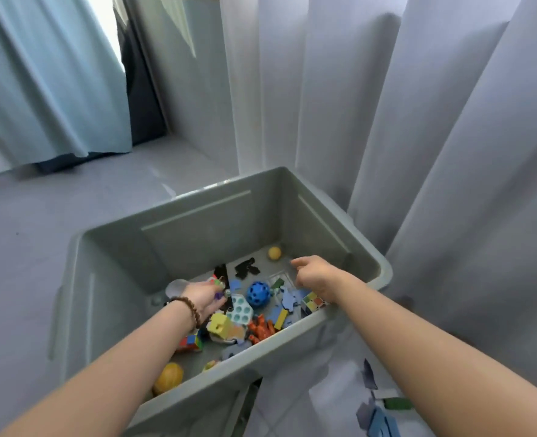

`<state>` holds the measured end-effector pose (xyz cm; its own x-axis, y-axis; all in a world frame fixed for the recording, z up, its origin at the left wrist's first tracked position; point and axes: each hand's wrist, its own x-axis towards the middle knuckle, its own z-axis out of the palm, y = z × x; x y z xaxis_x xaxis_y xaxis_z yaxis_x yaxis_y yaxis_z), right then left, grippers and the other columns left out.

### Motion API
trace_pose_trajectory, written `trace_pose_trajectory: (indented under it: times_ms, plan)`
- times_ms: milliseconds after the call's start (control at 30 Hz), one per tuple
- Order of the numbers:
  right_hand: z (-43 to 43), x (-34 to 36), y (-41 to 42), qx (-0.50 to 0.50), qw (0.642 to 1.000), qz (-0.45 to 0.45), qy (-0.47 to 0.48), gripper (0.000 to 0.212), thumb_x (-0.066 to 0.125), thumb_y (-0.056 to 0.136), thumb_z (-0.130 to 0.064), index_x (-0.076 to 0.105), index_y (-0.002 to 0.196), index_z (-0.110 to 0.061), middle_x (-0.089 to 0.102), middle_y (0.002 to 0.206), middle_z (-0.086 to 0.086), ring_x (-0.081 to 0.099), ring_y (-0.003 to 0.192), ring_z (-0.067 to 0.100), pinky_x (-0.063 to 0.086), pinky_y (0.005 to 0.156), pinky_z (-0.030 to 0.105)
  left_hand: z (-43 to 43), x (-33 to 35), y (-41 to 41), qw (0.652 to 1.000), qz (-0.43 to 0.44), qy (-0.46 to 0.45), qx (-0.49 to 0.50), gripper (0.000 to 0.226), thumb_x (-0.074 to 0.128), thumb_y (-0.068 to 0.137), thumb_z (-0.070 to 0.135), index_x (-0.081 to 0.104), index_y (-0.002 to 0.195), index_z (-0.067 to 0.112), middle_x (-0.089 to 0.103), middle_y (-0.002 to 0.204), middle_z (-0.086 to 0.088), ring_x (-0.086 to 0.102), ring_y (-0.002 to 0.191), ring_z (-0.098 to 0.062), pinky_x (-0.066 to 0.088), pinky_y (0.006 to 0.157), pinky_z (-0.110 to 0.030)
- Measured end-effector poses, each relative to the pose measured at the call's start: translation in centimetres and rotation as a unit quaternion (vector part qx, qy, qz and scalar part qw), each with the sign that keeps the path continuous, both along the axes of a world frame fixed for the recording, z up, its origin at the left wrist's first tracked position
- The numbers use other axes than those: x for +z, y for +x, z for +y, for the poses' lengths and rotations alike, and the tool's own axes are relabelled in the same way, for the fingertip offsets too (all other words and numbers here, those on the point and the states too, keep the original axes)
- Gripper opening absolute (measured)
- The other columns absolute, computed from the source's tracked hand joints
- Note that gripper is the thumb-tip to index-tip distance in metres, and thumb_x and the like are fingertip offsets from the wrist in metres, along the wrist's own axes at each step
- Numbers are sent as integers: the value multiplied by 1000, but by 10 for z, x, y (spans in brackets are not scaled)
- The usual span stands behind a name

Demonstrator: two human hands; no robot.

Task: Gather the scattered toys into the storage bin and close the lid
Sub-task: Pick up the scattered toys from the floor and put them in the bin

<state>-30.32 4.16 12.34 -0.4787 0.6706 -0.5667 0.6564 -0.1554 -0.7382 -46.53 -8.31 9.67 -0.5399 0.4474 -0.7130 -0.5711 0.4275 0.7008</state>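
A grey storage bin (pixel 197 212) stands open on the floor, with no lid in view. Inside lie several toys: a blue holed ball (pixel 258 294), a small orange ball (pixel 274 252), a yellow block (pixel 219 323), orange figures (pixel 262 330), two colour cubes (pixel 313 303) and flat foam pieces. My left hand (pixel 202 298) reaches into the bin and holds small colourful toys (pixel 219 290) in its fingertips. My right hand (pixel 316 275) hovers inside the bin near the right wall, fingers loosely bent and holding nothing.
White curtains (pixel 418 121) hang right behind the bin. Blue and dark foam pieces (pixel 377 417) and a green piece (pixel 398 403) lie on the floor at lower right. Pale blue curtains (pixel 49 89) hang at far left over grey floor.
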Motion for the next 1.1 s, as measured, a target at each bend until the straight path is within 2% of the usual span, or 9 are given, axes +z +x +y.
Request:
trace_pose_trajectory:
  times_ms: [67, 167, 267, 467, 567, 633, 767, 933, 1100]
  plan:
    - [-2, -5, 2, 14, 998, 16, 52, 51, 42, 90, 7, 44, 137, -11, 44, 141, 10, 44, 127, 22, 38, 95, 25, 0, 2, -3, 993, 85, -30, -72, 42, 45, 95, 1, 40, 137, 1, 48, 132, -18, 52, 117, -28, 43, 103, -34]
    - [-7, 7, 13, 70, 975, 33, 210, 42, 49, 91, -4, 50, 130, -19, 46, 137, -1, 48, 120, 16, 36, 91, 20, 5, 16, 4, 950, 238, -48, -196, 43, 46, 96, 10, 41, 139, 8, 50, 135, -12, 56, 105, -19, 44, 89, -27]
    - [-12, 24, 45, 89, 929, 64, 353, 35, 51, 91, -9, 54, 124, -21, 46, 134, -7, 44, 123, 9, 29, 97, 15, 19, 47, 32, 890, 366, 18, -273, 42, 48, 95, 11, 44, 136, 9, 48, 139, -8, 47, 126, -18, 35, 102, -24]
    - [-2, 23, 171, -6, 903, 59, 425, 30, 56, 89, -8, 56, 116, -21, 40, 137, -7, 37, 122, 1, 25, 101, 15, 46, 101, 147, 689, 596, 166, -377, 38, 48, 93, 22, 49, 131, 20, 52, 132, 4, 43, 125, -13, 34, 105, -24]
    - [-4, -2, 239, -64, 918, 18, 391, 28, 60, 88, -12, 56, 115, -21, 41, 138, -1, 43, 125, 15, 34, 105, 30, 56, 92, 206, 598, 633, 225, -438, 36, 49, 92, 24, 52, 127, 18, 54, 129, 2, 42, 125, -15, 29, 105, -23]
    - [-8, -28, 276, -82, 930, -35, 356, 32, 63, 87, -16, 56, 118, -19, 44, 135, 2, 46, 123, 18, 37, 103, 31, 61, 68, 240, 607, 576, 215, -504, 38, 48, 94, 30, 49, 130, 20, 51, 132, 2, 42, 125, -14, 33, 106, -28]
    - [-22, -91, 327, -88, 963, -89, 238, 39, 67, 85, -20, 54, 121, -16, 46, 128, 3, 47, 114, 15, 38, 94, 25, 64, -17, 275, 655, 431, 69, -617, 49, 47, 93, 39, 37, 139, 22, 38, 145, 1, 37, 132, -18, 33, 109, -32]
    - [-40, -173, 346, -130, 977, -107, 130, 40, 71, 81, -25, 57, 117, -14, 51, 122, 6, 51, 111, 18, 36, 87, 21, 49, -113, 277, 699, 364, -52, -613, 61, 52, 90, 44, 32, 142, 20, 35, 145, -3, 39, 130, -20, 33, 105, -26]
    - [-44, -230, 345, -133, 972, -126, 144, 39, 72, 79, -32, 61, 112, -15, 52, 117, 5, 58, 95, 19, 48, 86, 30, 51, -168, 285, 654, 403, -57, -637, 57, 58, 88, 42, 39, 137, 21, 42, 136, 1, 41, 125, -14, 39, 100, -26]
